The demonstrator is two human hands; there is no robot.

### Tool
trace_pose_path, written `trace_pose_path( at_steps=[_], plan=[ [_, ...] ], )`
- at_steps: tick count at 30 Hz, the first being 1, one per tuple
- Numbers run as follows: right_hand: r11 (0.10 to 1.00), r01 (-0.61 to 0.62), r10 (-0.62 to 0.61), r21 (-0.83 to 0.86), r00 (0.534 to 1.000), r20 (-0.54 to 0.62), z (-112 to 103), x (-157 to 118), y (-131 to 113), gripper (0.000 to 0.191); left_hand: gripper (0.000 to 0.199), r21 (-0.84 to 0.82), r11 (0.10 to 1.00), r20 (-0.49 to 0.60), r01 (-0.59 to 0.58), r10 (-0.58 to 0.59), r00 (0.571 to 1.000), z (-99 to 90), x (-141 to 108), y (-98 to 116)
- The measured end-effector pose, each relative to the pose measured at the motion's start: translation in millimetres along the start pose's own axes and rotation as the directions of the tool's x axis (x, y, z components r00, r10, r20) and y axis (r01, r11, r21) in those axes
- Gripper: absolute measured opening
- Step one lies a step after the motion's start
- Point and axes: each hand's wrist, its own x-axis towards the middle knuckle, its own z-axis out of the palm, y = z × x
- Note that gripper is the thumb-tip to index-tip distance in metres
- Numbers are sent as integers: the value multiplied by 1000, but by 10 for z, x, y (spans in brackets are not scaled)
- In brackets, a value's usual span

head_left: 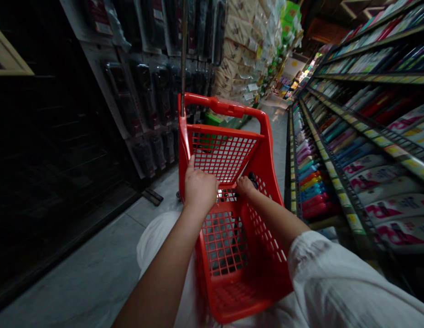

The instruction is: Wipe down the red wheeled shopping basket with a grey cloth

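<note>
A red plastic shopping cart (pixel 232 109) with grid panels stands close in front of my body, its basket open toward me. My left hand (pixel 200 187) is closed on the cart's left side, beside the hinged grid panel (pixel 224 152), with the index finger stretched up along the edge. At the panel's lower right corner, my right hand (pixel 245 186) has its fingers bent together; what they hold is hidden. A small black object (pixel 253 179) shows just behind the right hand. No goods are visible in the basket.
Hanging packaged dark items (pixel 160 82) line the left, with stacked beige packs (pixel 242 50) beyond them. A tall shelf (pixel 338 168) of bottles and colorful packs runs along the right. A dark panel (pixel 54 164) stands far left above the grey floor (pixel 95 269).
</note>
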Motion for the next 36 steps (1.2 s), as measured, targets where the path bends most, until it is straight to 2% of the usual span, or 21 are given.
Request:
trace_pose_path(
  at_steps=[3,5,10,13,15,18,20,21,24,27,29,32,34,36],
  plan=[
    [996,-90,92,-26,991,98,48,-85,-244,35,36,29,1000,-16,-12,12,1000,10,-17,-4],
    [998,-69,70,-9,982,178,48,-137,-429,33,35,6,1000,-42,-17,17,999,25,-28,-11],
    [996,40,-65,79,939,339,33,-412,-864,25,32,-75,997,-60,-13,8,998,50,-27,-26],
    [987,96,-136,129,925,355,42,-709,-1046,22,31,-79,997,-53,-18,14,999,43,-18,-27],
    [973,176,-219,149,906,362,50,-917,-1131,21,29,-120,993,-56,-24,17,998,36,-16,-28],
    [928,342,-371,147,826,425,50,-1194,-1200,20,30,-119,993,-39,-16,12,999,25,-14,-25],
    [911,393,-404,125,793,456,31,-1332,-1191,22,34,-47,999,-15,-14,14,1000,19,-10,-20],
    [911,397,-405,115,802,438,9,-1381,-1164,22,36,-3,1000,-3,-18,18,1000,16,-8,-16],
    [936,342,-351,87,872,341,-120,-1401,-994,20,39,76,997,8,-26,25,1000,11,1,-6],
    [978,209,-201,-1,943,266,-355,-1210,-700,17,35,64,998,-9,-27,28,1000,16,13,-6],
    [994,79,-68,-69,987,142,-543,-1008,-435,16,35,59,998,-6,-23,23,1000,23,21,-11],
    [992,-83,82,-92,997,-9,-791,-722,29,26,38,71,997,-2,-28,29,1000,30,30,-22],
    [984,-152,149,-91,988,-46,-889,-600,303,31,36,70,997,-16,-32,34,999,34,32,-26],
    [977,-196,193,-84,980,-45,-919,-543,472,31,34,39,999,-26,-24,25,999,39,34,-28]
  ],
)
